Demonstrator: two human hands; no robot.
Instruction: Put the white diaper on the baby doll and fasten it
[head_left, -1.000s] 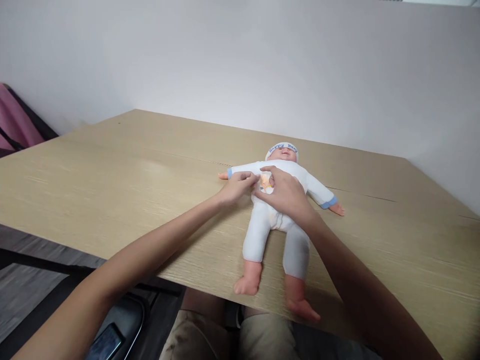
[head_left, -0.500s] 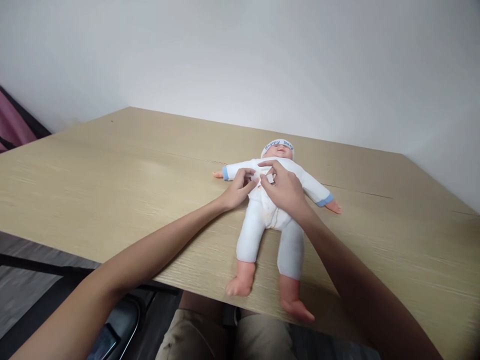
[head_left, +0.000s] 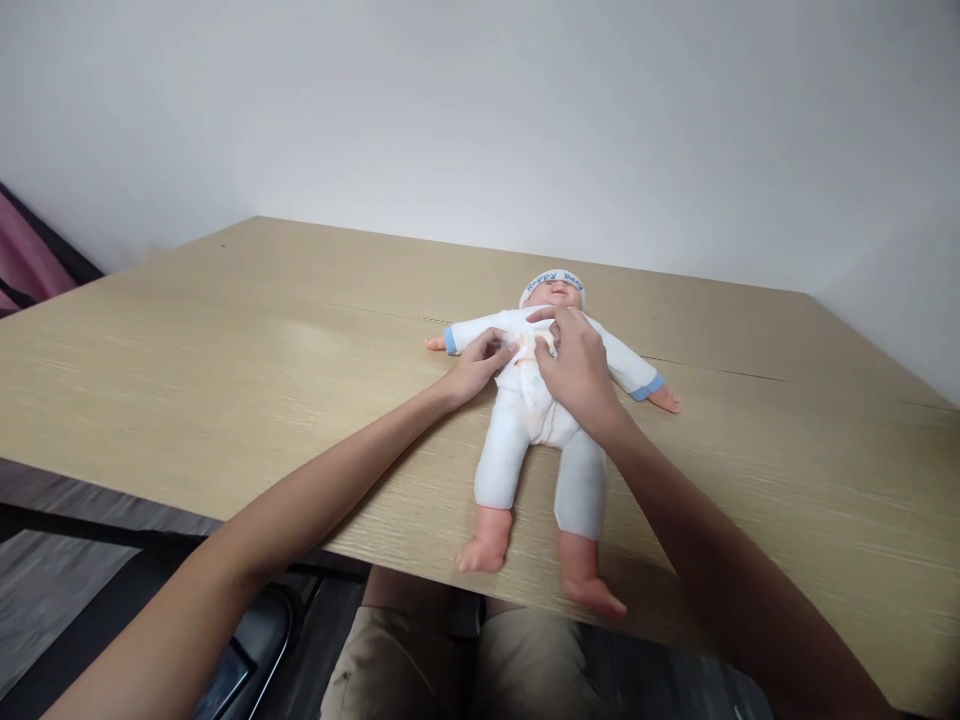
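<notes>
A baby doll (head_left: 504, 460) in a white suit with blue cuffs lies on its back, feet toward me. Around its hips is a white diaper (head_left: 534, 395) with faint coloured prints. At the diaper's waist, on the doll's left-hand side of the picture, my left hand (head_left: 476, 365) pinches the diaper's edge between thumb and fingers. Opposite, my right hand (head_left: 577, 365) bends over the belly, index finger stretched out, thumb and other fingers closed at the diaper's waist edge. What lies under the right fingers is partly hidden.
The doll rests on a wide wooden table (head_left: 225, 370) against a white wall (head_left: 480, 130). A pink cloth item (head_left: 34, 250) is at the far left. Below the near edge are my knees and a black chair-like object (head_left: 255, 640).
My right hand has shifted slightly up and right from the diaper's front, uncovering more of its waist. The left hand stays at its edge. The view has shifted slightly.
</notes>
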